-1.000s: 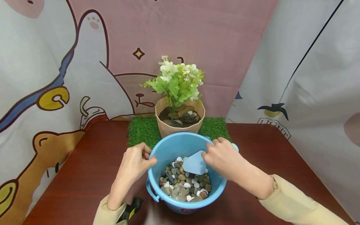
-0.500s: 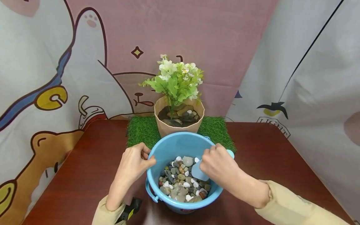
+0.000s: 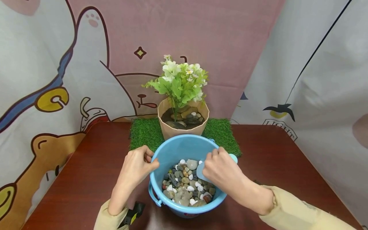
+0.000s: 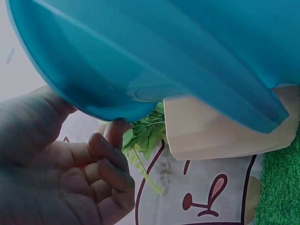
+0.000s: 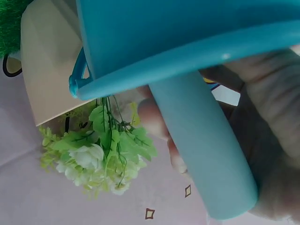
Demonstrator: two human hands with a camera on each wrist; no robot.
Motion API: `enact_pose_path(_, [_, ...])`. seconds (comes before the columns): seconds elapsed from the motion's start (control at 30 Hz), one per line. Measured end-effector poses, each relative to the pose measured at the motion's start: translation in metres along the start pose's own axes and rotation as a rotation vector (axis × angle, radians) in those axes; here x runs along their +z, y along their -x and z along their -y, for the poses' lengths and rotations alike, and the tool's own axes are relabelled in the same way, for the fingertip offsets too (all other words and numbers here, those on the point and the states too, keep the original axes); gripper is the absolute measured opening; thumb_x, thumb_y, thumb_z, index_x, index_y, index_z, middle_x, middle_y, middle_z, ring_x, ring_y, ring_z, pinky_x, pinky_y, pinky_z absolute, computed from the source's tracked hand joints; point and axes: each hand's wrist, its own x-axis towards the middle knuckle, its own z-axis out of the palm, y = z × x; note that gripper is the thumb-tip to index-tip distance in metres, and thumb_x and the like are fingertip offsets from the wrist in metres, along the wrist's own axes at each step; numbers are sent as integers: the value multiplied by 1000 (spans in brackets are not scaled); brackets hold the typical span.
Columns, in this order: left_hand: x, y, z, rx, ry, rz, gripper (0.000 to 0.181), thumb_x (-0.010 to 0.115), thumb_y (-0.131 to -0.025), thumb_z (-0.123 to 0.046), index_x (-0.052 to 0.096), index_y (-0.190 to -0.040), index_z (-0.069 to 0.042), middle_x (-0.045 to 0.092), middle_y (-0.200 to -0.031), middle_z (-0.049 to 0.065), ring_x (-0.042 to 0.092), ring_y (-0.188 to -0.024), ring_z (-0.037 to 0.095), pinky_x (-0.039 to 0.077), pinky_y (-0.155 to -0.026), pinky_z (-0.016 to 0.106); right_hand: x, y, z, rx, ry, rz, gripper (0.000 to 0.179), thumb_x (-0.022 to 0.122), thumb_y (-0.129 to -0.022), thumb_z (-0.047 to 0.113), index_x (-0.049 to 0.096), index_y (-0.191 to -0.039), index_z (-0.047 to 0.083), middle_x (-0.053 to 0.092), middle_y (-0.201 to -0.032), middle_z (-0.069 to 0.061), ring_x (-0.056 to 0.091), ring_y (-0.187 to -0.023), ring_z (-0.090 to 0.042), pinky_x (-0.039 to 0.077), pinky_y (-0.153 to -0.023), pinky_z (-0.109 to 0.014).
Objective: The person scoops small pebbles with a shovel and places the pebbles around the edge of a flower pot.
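Observation:
A light blue bucket (image 3: 184,209) stands on the table with pebbles (image 3: 185,187) in grey, brown and white at its bottom. My left hand (image 3: 135,167) pinches the bucket's left rim, thumb inside and fingers curled outside. My right hand (image 3: 222,167), at the right rim, grips a small blue toy shovel. The shovel's blade (image 3: 200,172) points down into the bucket over the pebbles and is partly hidden by the hand. In the right wrist view, the pale shovel handle (image 5: 206,150) slants out past the rim with fingers wrapped round it.
Behind the bucket, a beige flowerpot (image 3: 184,127) with white flowers (image 3: 172,70), leaves and stones stands on a green turf mat (image 3: 143,134). The dark red table (image 3: 95,179) backs onto a printed cloth (image 3: 224,41). The bucket's handle (image 3: 155,195) hangs at its left side.
The shovel's blade has drawn back rightward toward the bucket's right wall and shows less, as my right hand shifted slightly downward. My left hand stays on the rim.

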Motion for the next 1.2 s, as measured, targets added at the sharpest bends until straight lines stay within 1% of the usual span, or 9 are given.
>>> enact_pose_path(0.13, [0, 0, 0, -2, 2, 3, 10, 65, -69, -8, 65, -79, -5, 65, -69, 3, 55, -59, 8, 46, -57, 26, -2, -3, 4, -19, 36, 2, 38, 62, -76, 6, 41, -45, 16, 32, -48, 2, 23, -50, -12, 27, -49, -27])
enact_pose_path(0.3, [-1, 1, 0, -5, 4, 6, 11, 66, -70, -8, 65, -80, -4, 65, -70, 3, 56, -60, 8, 46, -57, 26, -7, -5, 11, -44, 88, 25, 39, 49, -80, 3, 37, -46, 18, 31, -49, 3, 24, -49, -12, 25, -51, -26])
enact_pose_path(0.47, [-1, 1, 1, 3, 0, -1, 10, 65, -70, -8, 65, -79, -4, 65, -70, 3, 56, -60, 8, 46, -58, 26, -12, -7, 15, -54, 131, 63, 39, 40, -79, -2, 27, -48, 18, 25, -51, 4, 22, -51, -11, 22, -52, -26])
enact_pose_path(0.63, [-1, 1, 0, 8, 3, -5, 10, 65, -70, -8, 65, -79, -4, 65, -69, 3, 55, -59, 8, 45, -57, 25, -14, -9, 18, -51, 159, 108, 41, 46, -78, 1, 24, -48, 17, 25, -51, 5, 22, -50, -10, 23, -53, -25])
enact_pose_path(0.8, [-1, 1, 0, -1, -2, -2, 10, 65, -69, -8, 65, -79, -5, 65, -69, 3, 55, -59, 8, 45, -57, 25, -15, -12, 20, -50, 158, 131, 37, 51, -76, 6, 33, -46, 18, 31, -49, 5, 28, -48, -11, 24, -51, -26])
enact_pose_path(0.9, [-1, 0, -1, 1, -5, -3, 10, 65, -69, -8, 65, -79, -5, 65, -68, 2, 55, -59, 8, 44, -57, 25, -13, -14, 20, -37, 152, 131, 37, 55, -79, 10, 39, -46, 18, 33, -48, 5, 31, -48, -12, 25, -50, -26])
enact_pose_path(0.97, [0, 0, 0, 4, -4, -3, 10, 65, -69, -7, 65, -79, -5, 64, -68, 3, 54, -59, 8, 44, -57, 25, -10, -16, 19, -40, 137, 133, 40, 56, -80, 11, 38, -45, 18, 33, -48, 5, 29, -48, -11, 25, -50, -26])
enact_pose_path(1.1, [0, 0, 0, 4, 3, 1, 10, 65, -69, -7, 65, -79, -5, 65, -69, 3, 54, -59, 8, 44, -57, 25, -1, -18, 14, -65, 91, 107, 42, 60, -80, 11, 38, -45, 19, 32, -48, 5, 22, -49, -11, 26, -49, -25])
enact_pose_path(1.2, [0, 0, 0, -2, 7, 6, 11, 65, -69, -7, 66, -80, -5, 65, -69, 3, 55, -59, 7, 45, -57, 25, 7, -18, 9, -74, 54, 63, 43, 63, -77, 11, 38, -44, 21, 33, -47, 6, 20, -50, -11, 27, -48, -25])
